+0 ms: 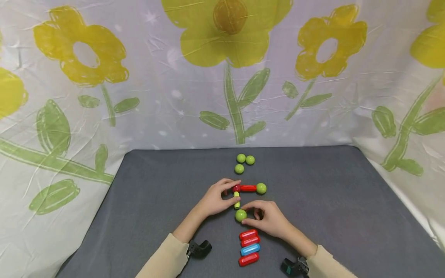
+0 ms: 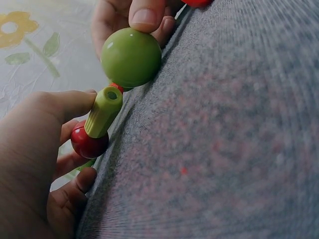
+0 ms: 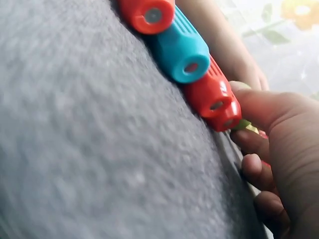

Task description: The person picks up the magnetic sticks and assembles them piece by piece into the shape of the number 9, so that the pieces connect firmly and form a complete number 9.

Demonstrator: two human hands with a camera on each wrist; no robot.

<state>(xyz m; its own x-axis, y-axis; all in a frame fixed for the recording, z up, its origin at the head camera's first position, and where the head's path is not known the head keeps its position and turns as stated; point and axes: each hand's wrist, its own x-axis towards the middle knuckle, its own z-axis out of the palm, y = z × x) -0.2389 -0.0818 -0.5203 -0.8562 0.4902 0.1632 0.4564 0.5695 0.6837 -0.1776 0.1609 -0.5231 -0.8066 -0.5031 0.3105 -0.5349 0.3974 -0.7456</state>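
Note:
My left hand (image 1: 216, 199) holds a red ball (image 2: 88, 142) and the yellow-green rod (image 2: 103, 112) attached to it, the thumb lying along the rod. A red rod (image 1: 248, 188) runs right from the red ball to a green ball (image 1: 261, 188). With thumb and fingertips, my right hand (image 1: 270, 221) pinches another green ball (image 1: 240, 216). That ball sits just in front of the yellow-green rod's free end, whose round tip faces the left wrist camera. Whether ball and rod touch cannot be made out.
Several rods lie in a row near me, red rods (image 1: 248, 259) and a blue rod (image 1: 250, 249). Farther back sit three loose green balls (image 1: 239, 168). Everything rests on a dark grey cloth-covered table (image 1: 156, 185), with a flowered curtain (image 1: 167, 96) behind it.

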